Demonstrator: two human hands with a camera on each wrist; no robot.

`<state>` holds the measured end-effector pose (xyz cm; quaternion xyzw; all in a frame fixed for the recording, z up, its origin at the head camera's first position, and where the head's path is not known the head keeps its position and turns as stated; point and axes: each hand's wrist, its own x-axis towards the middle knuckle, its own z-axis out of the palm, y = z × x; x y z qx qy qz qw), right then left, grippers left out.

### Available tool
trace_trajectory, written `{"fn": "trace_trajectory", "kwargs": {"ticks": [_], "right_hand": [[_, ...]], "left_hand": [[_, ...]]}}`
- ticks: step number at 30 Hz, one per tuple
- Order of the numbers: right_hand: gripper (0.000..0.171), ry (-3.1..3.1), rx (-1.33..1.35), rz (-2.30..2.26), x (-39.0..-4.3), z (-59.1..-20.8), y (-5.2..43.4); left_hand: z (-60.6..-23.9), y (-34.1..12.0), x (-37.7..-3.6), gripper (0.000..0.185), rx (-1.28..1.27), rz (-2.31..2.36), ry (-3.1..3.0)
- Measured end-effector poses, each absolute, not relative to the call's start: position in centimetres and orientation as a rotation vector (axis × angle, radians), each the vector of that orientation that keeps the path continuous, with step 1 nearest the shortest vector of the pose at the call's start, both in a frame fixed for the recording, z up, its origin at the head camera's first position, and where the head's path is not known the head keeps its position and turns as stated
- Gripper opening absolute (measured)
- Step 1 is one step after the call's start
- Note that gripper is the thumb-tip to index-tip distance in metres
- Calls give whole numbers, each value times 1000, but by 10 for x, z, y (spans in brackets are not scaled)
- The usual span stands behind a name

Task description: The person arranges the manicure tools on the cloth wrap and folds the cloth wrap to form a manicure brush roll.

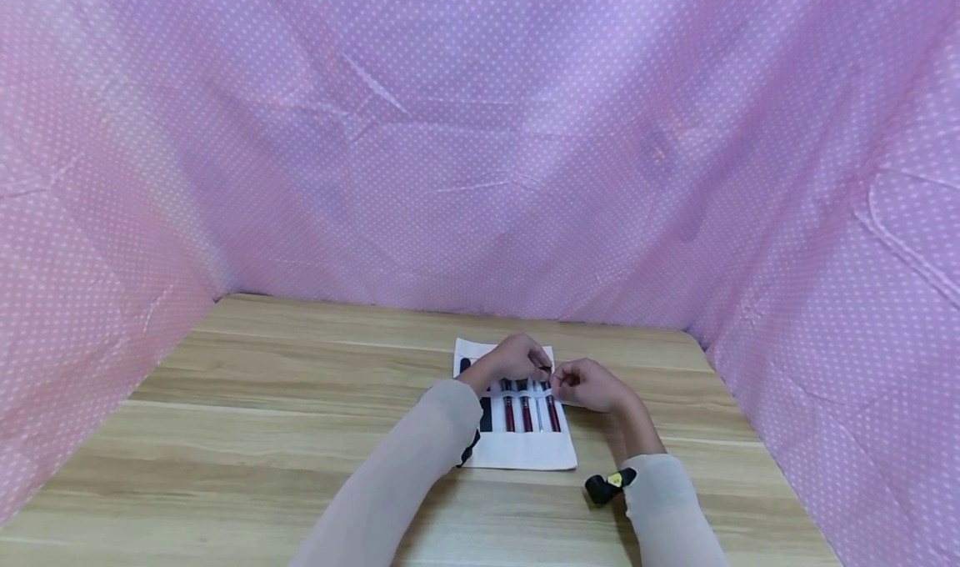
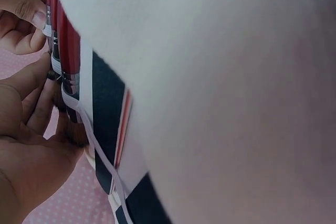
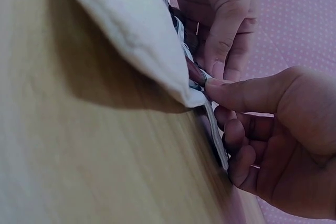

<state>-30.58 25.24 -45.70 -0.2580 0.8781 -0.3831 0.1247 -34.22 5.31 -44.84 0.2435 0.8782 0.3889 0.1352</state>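
A white fabric brush pouch lies flat on the wooden table. Several red-handled brushes sit side by side under its white elastic band. My left hand is curled over the pouch's far end, fingers pinching the dark top of the rightmost brush. My right hand is at the pouch's right edge. Its thumb and fingers pinch the elastic band there, close to the left fingertips. The pouch hides most of the brushes in the right wrist view.
Pink dotted cloth walls the table on the back and both sides. A small black device with a yellow sticker sits at my right wrist. Bare wood stretches left of the pouch and along the near edge.
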Motion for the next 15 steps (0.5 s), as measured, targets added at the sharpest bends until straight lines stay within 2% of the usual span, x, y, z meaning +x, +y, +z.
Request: {"fn": "trace_trajectory", "kwargs": {"ticks": [7,15], "right_hand": [[15,2560,-726,-1106,-306,-456,252],[17,2559,-695,-1117,-307,-457,252]], "left_hand": [[-443,40,-348,14,740,1168,2551],[-429,5,-350,16,744,1190,2588]]}}
